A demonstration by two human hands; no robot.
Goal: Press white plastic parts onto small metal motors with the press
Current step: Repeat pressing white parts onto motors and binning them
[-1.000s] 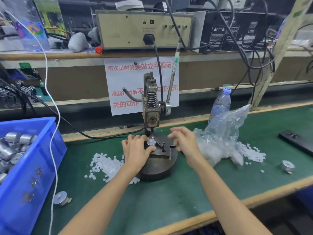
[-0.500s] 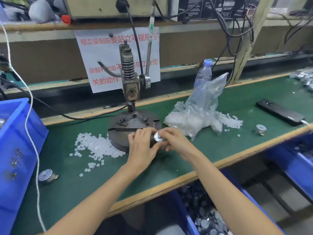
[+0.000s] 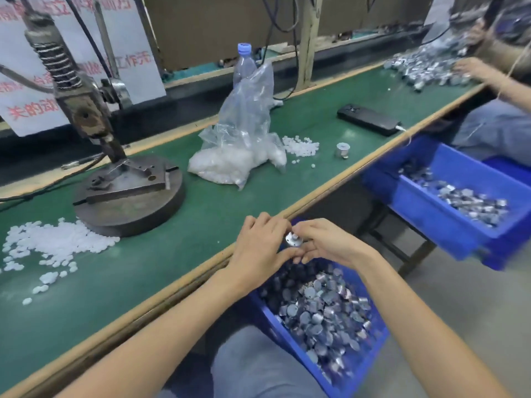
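Both hands have come away from the press (image 3: 94, 133) and now sit low in the middle of the frame, just past the table edge, above the blue bin (image 3: 274, 326) of motors. The left hand (image 3: 258, 245) and the right hand (image 3: 330, 245) pinch one small metal motor (image 3: 293, 240) between their fingertips. A pale bit shows on top. Look that it sits straight and tight, then drop the motor softly into the bin
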